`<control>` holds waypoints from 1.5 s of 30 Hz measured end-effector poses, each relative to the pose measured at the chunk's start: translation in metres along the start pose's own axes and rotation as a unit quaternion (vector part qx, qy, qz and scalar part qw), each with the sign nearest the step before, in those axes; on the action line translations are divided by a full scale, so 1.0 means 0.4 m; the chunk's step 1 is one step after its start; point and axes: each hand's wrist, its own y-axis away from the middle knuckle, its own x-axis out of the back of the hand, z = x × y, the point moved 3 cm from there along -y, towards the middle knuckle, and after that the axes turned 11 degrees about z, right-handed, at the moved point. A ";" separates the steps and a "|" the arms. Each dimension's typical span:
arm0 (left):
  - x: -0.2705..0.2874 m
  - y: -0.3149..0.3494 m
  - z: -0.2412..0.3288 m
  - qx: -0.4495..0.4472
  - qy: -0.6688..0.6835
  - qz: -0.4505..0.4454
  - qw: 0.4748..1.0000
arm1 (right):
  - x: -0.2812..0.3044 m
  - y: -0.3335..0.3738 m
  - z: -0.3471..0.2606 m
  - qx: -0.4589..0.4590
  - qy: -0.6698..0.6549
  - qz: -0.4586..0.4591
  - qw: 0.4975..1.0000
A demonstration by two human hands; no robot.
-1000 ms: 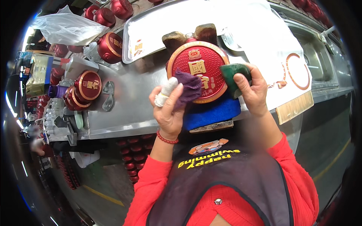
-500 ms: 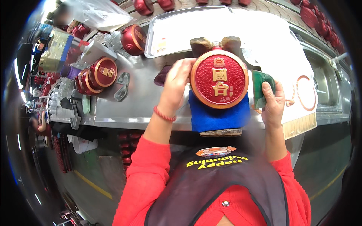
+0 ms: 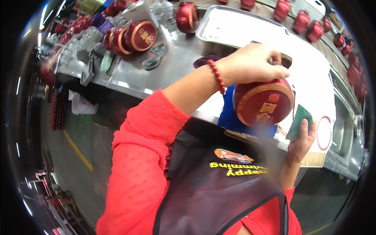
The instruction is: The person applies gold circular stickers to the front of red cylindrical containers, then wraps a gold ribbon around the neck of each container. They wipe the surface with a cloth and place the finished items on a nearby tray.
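Note:
My left hand [image 3: 252, 64] reaches across from the left and is closed around the neck of a round, flat red bottle [image 3: 250, 107] with a copper-coloured rim and raised gold characters. The bottle's face tilts downward, over a blue cloth [image 3: 227, 117] draped on a wooden stand [image 3: 241, 136]. Fingers of that hand cover the bottle's top. To the right of the bottle, my right hand [image 3: 302, 143] pinches a flat green scraper-like piece [image 3: 298, 122] between thumb and fingers, apart from the bottle.
A metal tray [image 3: 201, 29] with white lining lies beyond the bottle. Several similar red bottles [image 3: 141, 36] stand at the left, near clear goggles [image 3: 154, 56]. A dark purple cloth [image 3: 207, 60] lies behind my left wrist. White sheeting and a sink [image 3: 344, 135] are at the right.
My left hand has gone from the bottle's left side to its neck and closed there. The bottle has tilted and turned. My right hand still holds the green piece. The whole view has shifted.

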 end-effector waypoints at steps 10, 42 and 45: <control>0.066 0.175 -0.038 -0.083 0.085 0.233 0.965 | 0.043 -0.036 -0.038 0.035 0.040 0.035 0.998; 0.575 0.321 -0.586 0.126 -0.379 0.191 0.897 | -0.084 -0.110 -0.056 0.050 0.105 -0.047 0.992; 0.531 0.350 -0.621 0.013 -0.486 0.221 0.846 | -0.097 -0.109 -0.055 0.064 0.142 -0.030 0.987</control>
